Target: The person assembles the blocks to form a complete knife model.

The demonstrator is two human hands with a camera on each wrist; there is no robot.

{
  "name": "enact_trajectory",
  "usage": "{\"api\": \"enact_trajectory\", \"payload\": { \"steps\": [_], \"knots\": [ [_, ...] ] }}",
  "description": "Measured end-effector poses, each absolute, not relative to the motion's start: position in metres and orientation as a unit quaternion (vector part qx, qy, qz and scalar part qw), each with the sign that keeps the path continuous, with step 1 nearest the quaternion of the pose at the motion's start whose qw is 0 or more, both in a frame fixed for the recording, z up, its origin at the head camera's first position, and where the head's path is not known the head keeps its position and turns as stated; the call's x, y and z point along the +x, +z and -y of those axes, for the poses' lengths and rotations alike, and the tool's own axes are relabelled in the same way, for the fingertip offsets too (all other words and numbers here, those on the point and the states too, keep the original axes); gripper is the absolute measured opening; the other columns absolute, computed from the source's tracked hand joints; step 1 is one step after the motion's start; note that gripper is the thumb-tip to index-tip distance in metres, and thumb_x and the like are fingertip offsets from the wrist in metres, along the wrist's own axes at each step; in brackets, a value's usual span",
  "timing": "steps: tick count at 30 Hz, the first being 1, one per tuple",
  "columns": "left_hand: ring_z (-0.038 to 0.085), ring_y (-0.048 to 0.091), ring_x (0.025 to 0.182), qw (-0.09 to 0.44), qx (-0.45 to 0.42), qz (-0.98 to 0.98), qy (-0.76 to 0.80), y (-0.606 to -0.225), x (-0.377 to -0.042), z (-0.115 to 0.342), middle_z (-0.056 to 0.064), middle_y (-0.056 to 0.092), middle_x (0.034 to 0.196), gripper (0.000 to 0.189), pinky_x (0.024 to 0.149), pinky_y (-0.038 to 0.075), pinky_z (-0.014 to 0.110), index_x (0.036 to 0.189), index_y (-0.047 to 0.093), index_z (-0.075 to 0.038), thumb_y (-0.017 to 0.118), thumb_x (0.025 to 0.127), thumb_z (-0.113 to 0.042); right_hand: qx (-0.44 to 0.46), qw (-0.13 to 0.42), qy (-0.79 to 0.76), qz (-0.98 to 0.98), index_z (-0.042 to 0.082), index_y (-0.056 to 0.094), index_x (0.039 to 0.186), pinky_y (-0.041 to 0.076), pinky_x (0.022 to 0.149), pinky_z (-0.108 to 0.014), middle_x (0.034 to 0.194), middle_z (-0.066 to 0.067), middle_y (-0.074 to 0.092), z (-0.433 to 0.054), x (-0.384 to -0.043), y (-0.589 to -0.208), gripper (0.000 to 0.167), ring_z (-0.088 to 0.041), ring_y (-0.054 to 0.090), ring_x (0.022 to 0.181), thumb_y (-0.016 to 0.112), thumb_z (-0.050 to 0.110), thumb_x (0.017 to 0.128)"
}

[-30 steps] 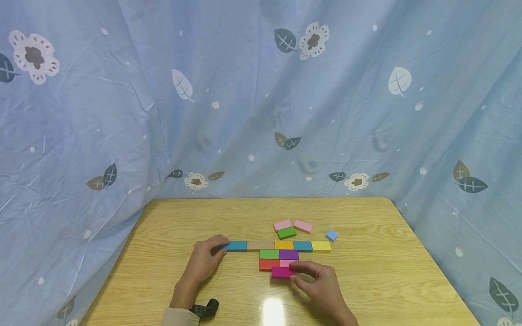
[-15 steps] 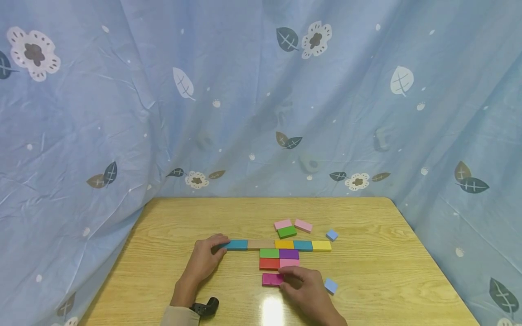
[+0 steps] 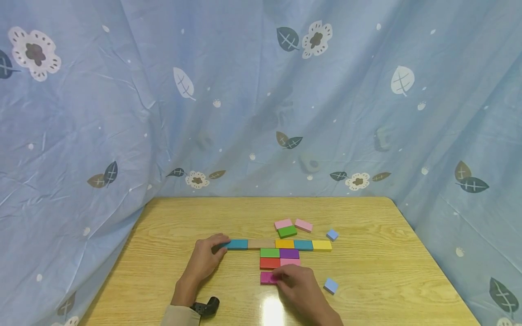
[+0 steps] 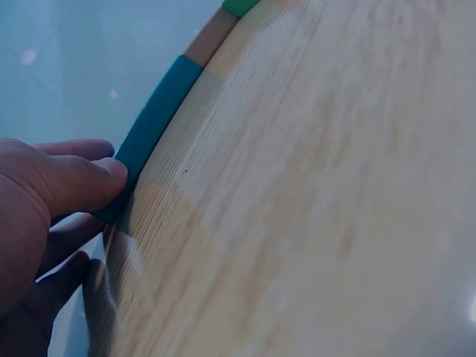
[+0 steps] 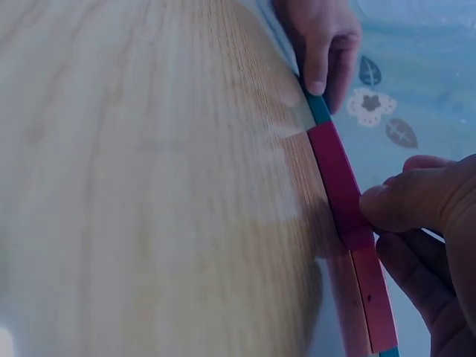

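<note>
In the head view my left hand [image 3: 205, 259] pinches the left end of a blue block [image 3: 237, 245], thumb on the near side. That block begins a row continuing with tan [image 3: 261, 244], orange [image 3: 284, 244], blue [image 3: 303, 245] and yellow [image 3: 322, 246] blocks. Below the row lie a green block [image 3: 270, 253], a purple block [image 3: 289, 253], a red block [image 3: 269, 263] and a pink block [image 3: 290, 262], side by side in two layers. My right hand [image 3: 301, 286] pinches a magenta block [image 3: 267, 278] just nearer than the red one, with a narrow gap between them.
Behind the row lie two loose pink blocks [image 3: 303, 225] and a green block [image 3: 287, 232]. One small light-blue block [image 3: 332, 234] sits at the back right, another light-blue block [image 3: 331, 285] right of my right hand. A blue curtain [image 3: 261, 113] hangs beyond the wooden table [image 3: 379, 253].
My right hand has moved the magenta block left and slightly nearer, away from the pink block. The near light-blue block has come into sight. My left hand has stayed in place.
</note>
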State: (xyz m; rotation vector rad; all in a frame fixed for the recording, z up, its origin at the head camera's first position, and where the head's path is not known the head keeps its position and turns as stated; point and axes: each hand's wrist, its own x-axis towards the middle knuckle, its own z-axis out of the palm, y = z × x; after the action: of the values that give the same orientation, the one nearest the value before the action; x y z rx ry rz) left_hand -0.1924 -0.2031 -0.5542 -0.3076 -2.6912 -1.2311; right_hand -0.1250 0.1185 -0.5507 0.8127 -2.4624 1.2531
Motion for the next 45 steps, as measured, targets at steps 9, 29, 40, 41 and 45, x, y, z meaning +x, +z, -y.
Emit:
{"api": "enact_trajectory", "payload": {
  "steps": [9,29,40,41,45],
  "knots": [
    [0.038,0.065,0.142,0.081,-0.104,0.902,-0.412,-0.553,-0.193,0.203,0.012,0.075,0.141,0.032,0.121,0.052,0.059,0.127,0.082,-0.012,0.081,0.097,-0.002,0.256,0.107,0.423,0.862,0.015,0.084,0.106,0.068,0.093,-0.032,0.107,0.008,0.083,-0.115,-0.127,-0.548,0.027,-0.009,0.079,0.103,0.082,-0.006,0.089],
    [0.039,0.066,0.14,0.083,-0.11,0.898,-0.417,-0.552,-0.193,0.202,0.012,0.075,0.14,0.034,0.119,0.054,0.056,0.129,0.081,-0.01,0.081,0.096,0.0,0.255,0.118,0.43,0.858,0.014,0.083,0.107,0.068,0.094,-0.031,0.105,0.008,0.083,-0.113,-0.13,-0.548,0.03,-0.011,0.079,0.102,0.084,-0.009,0.087],
    [0.039,0.072,0.129,0.192,-0.172,0.891,-0.375,-0.538,-0.191,0.188,0.013,0.077,0.134,0.033,0.105,0.063,0.058,0.124,0.081,-0.004,0.085,0.092,0.001,0.236,0.096,0.444,0.859,0.016,0.083,0.109,0.067,0.095,-0.03,0.107,0.01,0.082,-0.113,-0.128,-0.549,0.029,-0.008,0.077,0.103,0.081,-0.007,0.09],
    [0.037,0.073,0.127,0.196,-0.181,0.888,-0.374,-0.535,-0.191,0.184,0.012,0.078,0.132,0.031,0.103,0.064,0.056,0.122,0.082,-0.005,0.086,0.092,0.001,0.233,0.093,0.452,0.856,0.016,0.083,0.109,0.067,0.095,-0.03,0.106,0.01,0.082,-0.114,-0.128,-0.548,0.029,-0.008,0.077,0.103,0.081,-0.006,0.091],
    [0.032,0.074,0.123,0.182,-0.224,0.882,-0.372,-0.522,-0.188,0.165,0.009,0.08,0.126,0.029,0.101,0.066,0.052,0.117,0.084,-0.006,0.089,0.089,-0.001,0.222,0.104,0.489,0.837,0.012,0.083,0.108,0.069,0.088,-0.028,0.104,0.003,0.084,-0.12,-0.133,-0.54,0.026,-0.009,0.078,0.096,0.083,-0.007,0.09]
  ]
}}
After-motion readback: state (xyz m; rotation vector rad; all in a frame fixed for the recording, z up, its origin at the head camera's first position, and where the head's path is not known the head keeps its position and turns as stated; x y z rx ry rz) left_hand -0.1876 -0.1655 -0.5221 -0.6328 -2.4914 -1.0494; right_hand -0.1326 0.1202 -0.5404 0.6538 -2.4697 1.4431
